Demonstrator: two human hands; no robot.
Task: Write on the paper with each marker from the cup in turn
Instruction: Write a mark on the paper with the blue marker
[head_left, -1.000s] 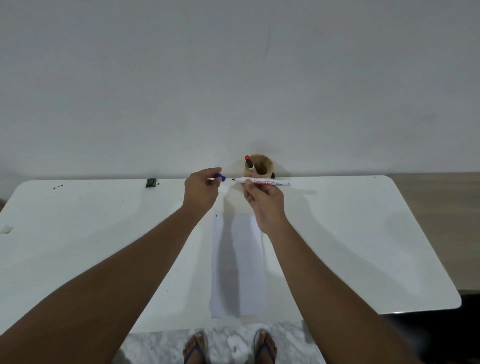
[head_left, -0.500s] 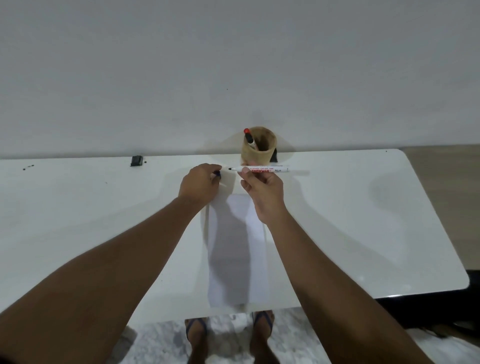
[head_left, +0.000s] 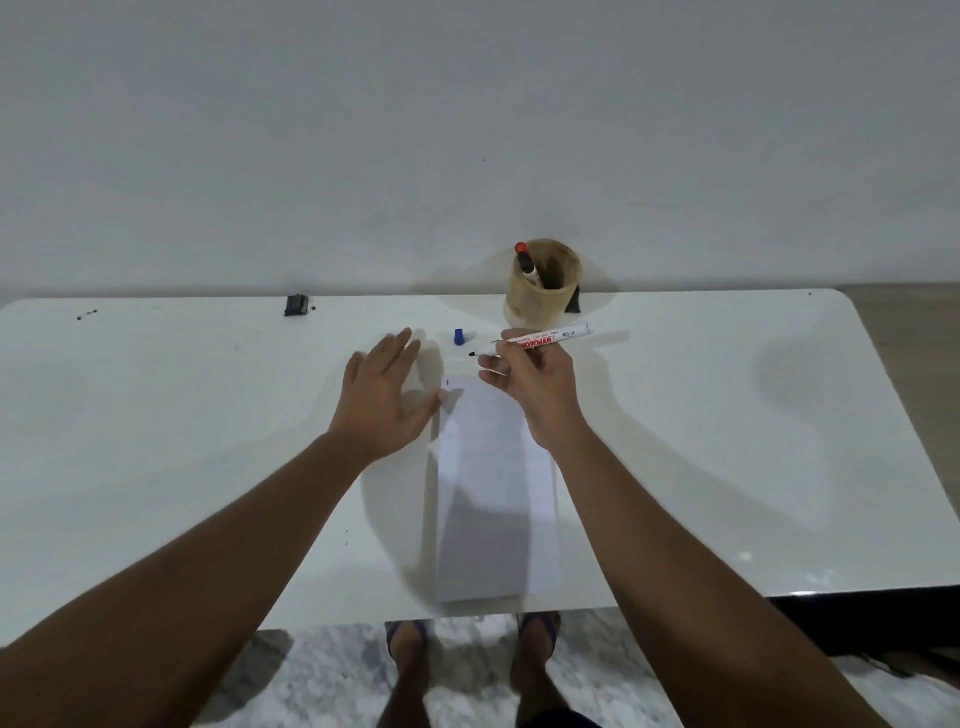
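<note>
A narrow white paper (head_left: 496, 499) lies lengthwise on the white table (head_left: 727, 441), reaching its near edge. My right hand (head_left: 535, 387) holds an uncapped white marker (head_left: 545, 339) level above the paper's far end, tip pointing left. The marker's blue cap (head_left: 458, 336) stands on the table just beyond the paper. My left hand (head_left: 387, 397) is flat and empty, fingers spread, its thumb touching the paper's left edge. A tan cup (head_left: 544, 283) stands at the table's far edge with a red-capped marker (head_left: 525, 262) leaning inside. A small blue mark shows at the paper's far left corner.
A small black object (head_left: 296, 305) sits at the far edge to the left, and another dark object (head_left: 573, 303) hides behind the cup. A wall rises right behind the table. My feet (head_left: 410, 654) in sandals stand on marble floor below the near edge.
My left hand has let go of the blue cap, which now stands on the table, and has opened flat beside the paper. My right hand has lowered the marker slightly.
</note>
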